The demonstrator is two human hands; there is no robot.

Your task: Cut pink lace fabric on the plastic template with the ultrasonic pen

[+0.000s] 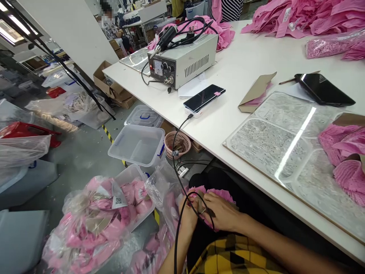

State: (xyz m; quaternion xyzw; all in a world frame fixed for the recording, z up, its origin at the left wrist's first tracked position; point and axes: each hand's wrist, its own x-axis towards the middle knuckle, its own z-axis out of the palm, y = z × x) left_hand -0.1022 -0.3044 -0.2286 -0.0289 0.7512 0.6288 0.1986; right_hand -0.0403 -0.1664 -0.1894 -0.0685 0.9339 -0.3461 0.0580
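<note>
In our lap, at the bottom of the head view, our two hands work close together over a piece of pink cloth (222,194). We keep the fingers of the left hand (189,216) bent and narrow, gripping the cloth from its left side; the right hand (221,213) is likewise closed on it from the other side, fingertips near those of the left. A black cable (178,177) loops in front of both, hiding part of the grip, so we cannot tell exactly how each fingertip sits.

Counting round from our hands, at 12 o'clock on the white table (228,125) lies a black phone (203,98) on a white block, and beyond it stands a grey machine (182,62) with a handle and cords on top. At 1 o'clock rests a folded brown card (255,91), with a heap of pink cloth (313,17) far behind it. Between 1 and 2 we see a black tablet (325,89), tilted; at 2, a clear board (268,146), with a pleated pink bundle (348,144) toward its right end. Down on the floor, bagged pink pieces (99,220) fill 9 o'clock, a clear tub (138,146) sits between 10 and 11, and a pink basket (169,146) at 11.
</note>
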